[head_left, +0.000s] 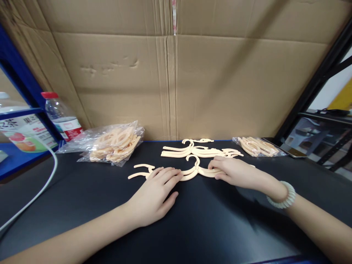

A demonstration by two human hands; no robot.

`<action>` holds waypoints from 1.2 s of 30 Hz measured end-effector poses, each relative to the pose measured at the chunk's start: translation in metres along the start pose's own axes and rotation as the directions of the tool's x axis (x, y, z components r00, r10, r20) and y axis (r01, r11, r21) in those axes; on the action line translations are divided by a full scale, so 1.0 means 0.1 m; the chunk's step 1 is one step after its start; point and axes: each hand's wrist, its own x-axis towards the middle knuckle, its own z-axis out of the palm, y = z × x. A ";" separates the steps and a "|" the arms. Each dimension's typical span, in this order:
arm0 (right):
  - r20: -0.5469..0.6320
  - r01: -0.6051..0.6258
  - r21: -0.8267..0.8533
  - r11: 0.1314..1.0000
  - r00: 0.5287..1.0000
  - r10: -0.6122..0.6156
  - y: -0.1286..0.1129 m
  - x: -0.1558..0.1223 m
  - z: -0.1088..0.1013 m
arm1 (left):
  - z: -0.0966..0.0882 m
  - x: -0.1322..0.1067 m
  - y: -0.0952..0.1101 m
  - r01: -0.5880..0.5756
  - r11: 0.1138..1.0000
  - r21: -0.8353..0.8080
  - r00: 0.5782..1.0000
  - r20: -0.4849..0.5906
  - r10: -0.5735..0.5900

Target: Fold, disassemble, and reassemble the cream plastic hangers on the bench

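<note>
The fingers (172,179) of my left hand (155,194) lie extended and close together over the left side of a cream folding clothes hanger (197,170), the thumb spread well apart. My right hand (233,172), above a pale beaded bracelet (286,196), has its fingers curled at the hanger's right arm, thumb on the near side; I cannot tell whether they clamp it. The hanger lies flat, its hook pointing away from me, midway across a black tabletop (192,227). Bare surface spreads broadly between my forearms toward a blue near edge, glimpsed at lower right. Beyond my fingertips the room narrows: more cream hangers (177,152) lie just behind, close to the far edge, where a cardboard wall (220,88) rises. Clear bags of hanger parts flank them, one (115,145) at left near a red-capped bottle (64,117), one (258,146) at right. A white cable (41,194) curves along the left side.
</note>
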 end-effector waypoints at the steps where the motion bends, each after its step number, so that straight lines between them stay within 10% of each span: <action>1: 0.002 0.002 0.003 1.000 1.000 -0.002 0.00 0.00 0.00 | 0.00 0.00 0.00 -0.001 1.000 0.002 1.000 0.005 0.001; 20: -0.356 -0.058 0.059 0.997 0.931 0.076 0.42 0.11 -0.05 | -0.02 0.01 0.00 -0.020 0.999 -0.048 0.999 0.046 0.023; 36: -0.427 -0.265 0.097 0.959 0.859 0.281 0.80 0.42 -0.26 | -0.05 -0.01 0.02 -0.092 0.995 -0.037 0.995 0.020 0.093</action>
